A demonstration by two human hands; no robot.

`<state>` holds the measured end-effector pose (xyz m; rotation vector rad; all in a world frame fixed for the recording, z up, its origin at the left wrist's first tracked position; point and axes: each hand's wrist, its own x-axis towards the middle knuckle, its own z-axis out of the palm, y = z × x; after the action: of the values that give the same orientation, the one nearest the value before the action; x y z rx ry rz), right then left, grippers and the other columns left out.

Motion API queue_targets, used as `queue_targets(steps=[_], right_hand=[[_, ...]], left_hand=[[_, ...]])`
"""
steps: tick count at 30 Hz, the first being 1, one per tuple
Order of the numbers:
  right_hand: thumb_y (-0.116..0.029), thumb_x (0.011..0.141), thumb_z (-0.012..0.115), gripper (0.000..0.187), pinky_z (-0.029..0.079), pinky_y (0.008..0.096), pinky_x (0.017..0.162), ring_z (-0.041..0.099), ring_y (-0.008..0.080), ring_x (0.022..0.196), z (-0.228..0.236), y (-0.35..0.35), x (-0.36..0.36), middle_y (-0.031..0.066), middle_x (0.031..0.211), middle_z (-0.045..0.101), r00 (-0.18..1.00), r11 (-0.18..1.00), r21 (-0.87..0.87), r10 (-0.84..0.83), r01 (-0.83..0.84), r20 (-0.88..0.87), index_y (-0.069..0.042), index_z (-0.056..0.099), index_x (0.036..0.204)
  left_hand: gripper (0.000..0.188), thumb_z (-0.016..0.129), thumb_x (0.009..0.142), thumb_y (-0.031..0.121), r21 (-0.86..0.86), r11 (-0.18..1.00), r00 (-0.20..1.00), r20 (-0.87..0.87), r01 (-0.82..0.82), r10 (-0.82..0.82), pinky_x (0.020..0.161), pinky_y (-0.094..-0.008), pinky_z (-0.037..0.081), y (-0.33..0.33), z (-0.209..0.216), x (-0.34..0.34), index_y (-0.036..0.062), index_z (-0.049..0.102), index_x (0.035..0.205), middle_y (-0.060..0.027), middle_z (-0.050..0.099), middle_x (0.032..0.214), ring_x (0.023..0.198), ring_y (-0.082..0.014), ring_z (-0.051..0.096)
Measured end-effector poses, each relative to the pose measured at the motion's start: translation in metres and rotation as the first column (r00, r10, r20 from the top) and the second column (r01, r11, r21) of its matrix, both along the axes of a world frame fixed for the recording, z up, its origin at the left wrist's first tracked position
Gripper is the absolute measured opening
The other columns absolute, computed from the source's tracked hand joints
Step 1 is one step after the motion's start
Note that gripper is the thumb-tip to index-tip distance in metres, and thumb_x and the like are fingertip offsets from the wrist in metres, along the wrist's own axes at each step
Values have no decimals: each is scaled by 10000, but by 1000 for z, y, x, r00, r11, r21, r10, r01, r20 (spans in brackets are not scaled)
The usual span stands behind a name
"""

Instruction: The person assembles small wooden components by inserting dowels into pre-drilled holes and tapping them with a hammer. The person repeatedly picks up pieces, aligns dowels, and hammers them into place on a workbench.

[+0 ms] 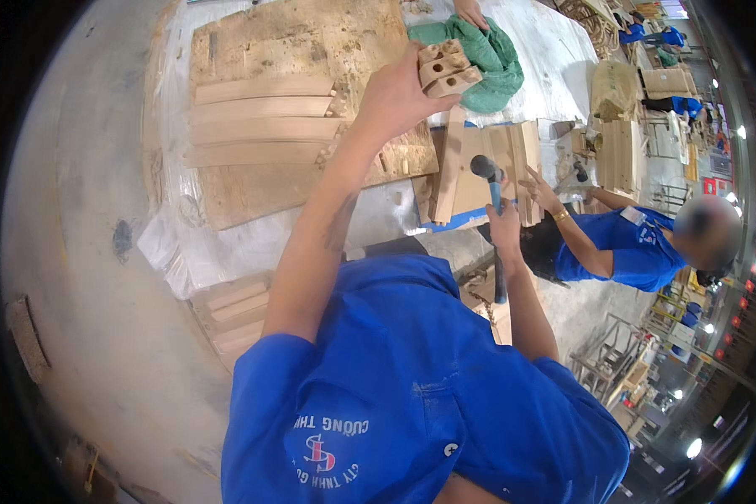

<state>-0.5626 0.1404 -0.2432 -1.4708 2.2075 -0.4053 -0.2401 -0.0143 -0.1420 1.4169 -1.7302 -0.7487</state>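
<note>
L hand (396, 99) well fwd of R hand (504, 228)

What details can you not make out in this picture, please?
In the head view:
Left hand: some fingertips, hidden behind the wooden pieces it holds.
Mallet: the gripped stretch of handle, covered by the right hand.
Green bundle: any contents, hidden by its folds.
Co-worker's hand: its owner, cut off by the top edge.
Distant workers: too small.

Pale wooden pieces (450, 70), dark round holes in their end faces, sit bunched side by side in the left hand (396, 97). A mallet (496, 196) with a black head and blue-and-black handle rests in the right hand (505, 228), head pointing away from the wearer.
</note>
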Motion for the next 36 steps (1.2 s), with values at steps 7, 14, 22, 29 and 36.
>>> queue_targets(steps=[7, 14, 22, 29, 36], right_hand=[[-225, 896, 655, 468, 473, 500, 949, 593, 454, 1148, -103, -36, -33, 288, 1185, 635, 995, 998, 56, 4, 1, -100, -7, 558, 1299], [-201, 748, 835, 883, 410, 469, 1074, 424, 347, 1380, 4, -103, 36, 191, 1458, 447, 822, 899, -343, 403, -273, 403, -93, 397, 1507], [-247, 691, 882, 1041, 421, 401, 1077, 522, 348, 1310, 106, -198, 123, 180, 1427, 528, 148, 538, -528, 779, -657, 610, -83, 300, 1538], [-338, 703, 868, 1054, 414, 388, 1076, 518, 384, 1302, 101, -194, 124, 288, 1374, 524, 262, 547, -518, 811, -657, 523, 78, 288, 1478], [-325, 707, 854, 1030, 393, 373, 1092, 502, 368, 1306, 95, -206, 117, 289, 1368, 503, 263, 579, -484, 777, -656, 572, 87, 292, 1465]], left_hand=[[983, 859, 663, 545, 60, 998, 998, -59, -29, 33, 875, -402, 556, 5, -10, -5, -49, 442, 1325, -267, 682, 1068, 1016, -376, 694], [783, 869, 763, 153, 272, 962, 934, -334, -32, 126, 870, -335, 566, 27, 18, -17, -33, 400, 1362, -147, 651, 1215, 1080, -217, 655], [813, 843, 793, 201, 267, 962, 942, -334, 61, 33, 817, -343, 589, 21, 31, -24, 37, 362, 1429, -118, 606, 1219, 1063, -214, 647], [381, 586, 1017, 346, 557, 754, 895, -40, -349, 444, 764, -337, 509, 88, -106, -24, 32, 574, 1233, -102, 665, 1065, 932, -186, 640], [454, 619, 950, 383, 527, 850, 850, 438, 20, -291, 854, -546, 514, 53, -152, -104, 48, 576, 1252, -230, 691, 1082, 985, -437, 663]])
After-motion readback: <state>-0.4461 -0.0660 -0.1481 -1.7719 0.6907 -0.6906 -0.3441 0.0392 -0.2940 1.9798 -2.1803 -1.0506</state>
